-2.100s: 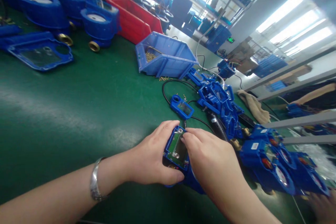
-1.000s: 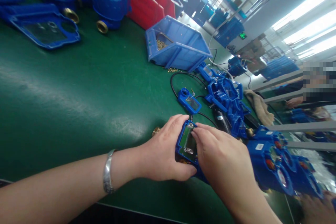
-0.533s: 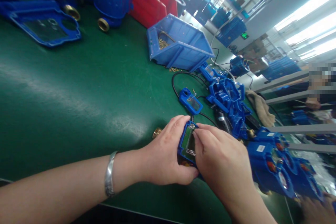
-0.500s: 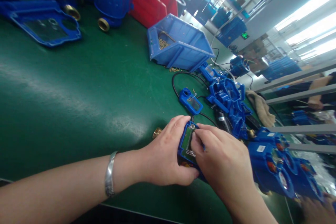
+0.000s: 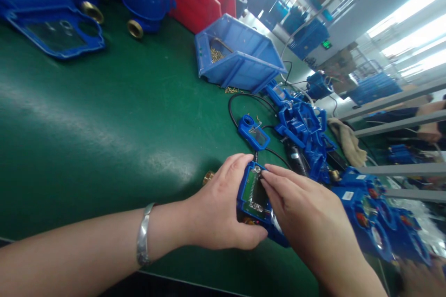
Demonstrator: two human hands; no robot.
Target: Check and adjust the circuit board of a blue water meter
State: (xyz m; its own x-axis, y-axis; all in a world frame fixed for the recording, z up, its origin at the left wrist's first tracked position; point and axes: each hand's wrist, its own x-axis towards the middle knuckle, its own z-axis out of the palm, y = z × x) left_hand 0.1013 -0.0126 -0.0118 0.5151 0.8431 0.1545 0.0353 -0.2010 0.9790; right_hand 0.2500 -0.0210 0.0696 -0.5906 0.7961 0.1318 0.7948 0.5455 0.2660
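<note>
Gripping blue meter (image 5: pixel 248 181) with left hand (image 5: pixel 218 209) | right hand (image 5: pixel 306 218) uncurled since before, lying flat on it

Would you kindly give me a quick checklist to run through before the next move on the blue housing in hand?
1. Left hand gripping the blue housing: ok.
2. Right hand fingers touching the circuit board: ok.
3. Circuit board lying flat in the housing: cannot tell, the fingers cover its right side.
4. Screws present in the blue bin: ok.
5. Black cable clear of the housing: cannot tell, it runs close to the top edge.
</note>
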